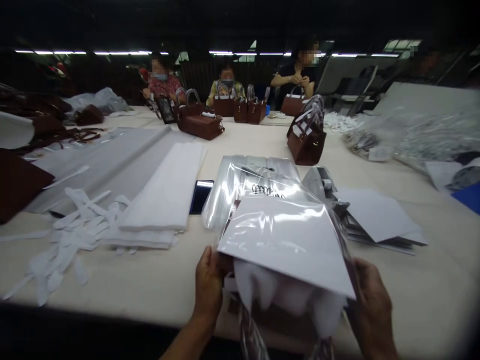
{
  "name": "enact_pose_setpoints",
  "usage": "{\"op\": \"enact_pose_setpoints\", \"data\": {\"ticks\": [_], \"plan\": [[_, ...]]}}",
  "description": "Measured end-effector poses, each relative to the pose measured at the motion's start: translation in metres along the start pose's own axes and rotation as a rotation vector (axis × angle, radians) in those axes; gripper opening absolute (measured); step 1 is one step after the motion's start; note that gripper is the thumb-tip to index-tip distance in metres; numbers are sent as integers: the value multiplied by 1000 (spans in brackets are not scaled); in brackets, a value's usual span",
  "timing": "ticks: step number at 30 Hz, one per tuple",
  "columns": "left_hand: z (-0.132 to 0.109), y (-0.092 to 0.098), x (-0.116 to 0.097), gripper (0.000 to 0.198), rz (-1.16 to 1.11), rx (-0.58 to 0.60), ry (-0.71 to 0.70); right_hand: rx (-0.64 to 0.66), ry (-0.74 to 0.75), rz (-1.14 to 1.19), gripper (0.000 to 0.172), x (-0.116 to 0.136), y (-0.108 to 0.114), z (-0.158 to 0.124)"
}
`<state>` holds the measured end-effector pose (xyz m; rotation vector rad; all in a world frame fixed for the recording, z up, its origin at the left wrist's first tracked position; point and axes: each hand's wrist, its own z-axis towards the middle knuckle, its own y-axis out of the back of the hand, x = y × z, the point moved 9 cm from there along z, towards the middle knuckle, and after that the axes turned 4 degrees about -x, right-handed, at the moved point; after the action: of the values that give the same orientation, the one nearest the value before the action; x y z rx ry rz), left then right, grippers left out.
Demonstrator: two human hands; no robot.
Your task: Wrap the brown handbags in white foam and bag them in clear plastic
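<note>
At the table's near edge lies a brown handbag (279, 320), its wrapped handles (252, 332) pointing toward me. My left hand (208, 287) grips the bag's left side, thumb up. On the opposite side my right hand (375, 305) is closed around the other edge. A stiff white sheet (287, 240) rests over the handbag, under shiny clear plastic. White tissue (277, 290) bulges out below that sheet. Just beyond, a stack of clear plastic bags (258, 175) with dark print lies flat. The fingers underneath the handbag are hidden.
Folded white sheets (161, 195), loose white strips (80, 225) and a dark phone (201, 196) lie left. White cards (382, 215) are stacked right. A finished-looking brown handbag (307, 142) stands farther back. Several people work across the table (247, 142); clear plastic (423, 130) is heaped at right.
</note>
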<state>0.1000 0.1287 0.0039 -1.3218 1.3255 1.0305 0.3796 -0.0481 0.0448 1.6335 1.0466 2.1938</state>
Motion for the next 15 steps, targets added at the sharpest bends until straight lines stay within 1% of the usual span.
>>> {"op": "enact_pose_setpoints", "data": {"ticks": [1,2,3,4,5,7,9,11,13,15], "plan": [[8,-4,-14,32,107,23,-25,1,111,-13,37,24,5,14],[17,-8,-27,33,223,53,-38,-26,205,-47,33,48,12,29],[27,-14,-39,31,277,90,-34,-30,284,-76,27,71,17,45],[38,-18,-52,29,319,117,-32,-24,331,-146,23,92,21,61],[49,-23,-64,28,367,153,-29,-18,346,-167,18,110,26,77],[70,-30,-90,26,475,216,-33,52,343,-181,12,140,31,106],[86,-34,-119,27,594,250,-55,123,318,-147,12,163,38,126],[94,-35,-150,30,684,257,-96,165,309,-100,13,180,45,136],[93,-37,-180,31,735,254,-152,177,321,-39,15,193,53,138],[87,-39,-204,29,766,242,-214,168,353,42,16,202,61,132]]}}
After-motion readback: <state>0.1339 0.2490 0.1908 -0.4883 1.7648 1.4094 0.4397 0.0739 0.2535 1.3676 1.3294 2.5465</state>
